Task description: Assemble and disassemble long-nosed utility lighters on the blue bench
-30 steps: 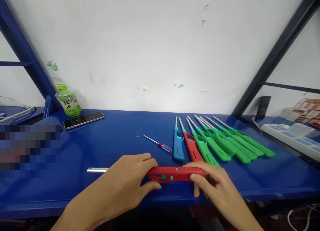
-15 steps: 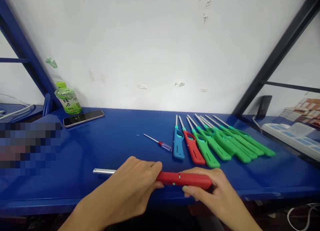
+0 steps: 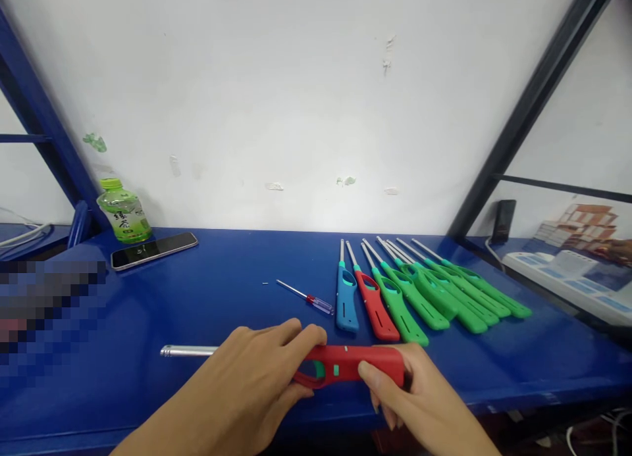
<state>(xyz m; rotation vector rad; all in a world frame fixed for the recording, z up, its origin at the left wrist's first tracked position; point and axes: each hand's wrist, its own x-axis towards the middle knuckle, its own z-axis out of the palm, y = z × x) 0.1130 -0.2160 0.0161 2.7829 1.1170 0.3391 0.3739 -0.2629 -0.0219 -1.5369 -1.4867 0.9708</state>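
Note:
A red gas lighter [image 3: 353, 362] with a long metal nozzle lies level between my two hands, above the table's front edge. My left hand [image 3: 247, 377] wraps round its front part, near the trigger loop, and the nozzle sticks out to the left. The rear of the handle is in my right hand [image 3: 412, 390], its thumb pressed on the red side. A small screwdriver [image 3: 320, 304] with a clear handle rests on the table beyond them. Nearby are a blue lighter [image 3: 347, 304], another red lighter [image 3: 379, 308] and several green lighters [image 3: 405, 318], laid in a row.
On the blue table [image 3: 237, 265] a green-capped bottle [image 3: 123, 212] stands at the back left, beside a phone [image 3: 154, 249]. A tiny metal piece [image 3: 265, 283] lies left of the screwdriver. Blue frame posts rise at both sides, against the white wall [image 3: 296, 101].
The red lighter has rolled in my hands, so its side and trigger loop now show. My right thumb has moved up onto the handle's side. The view has shifted slightly.

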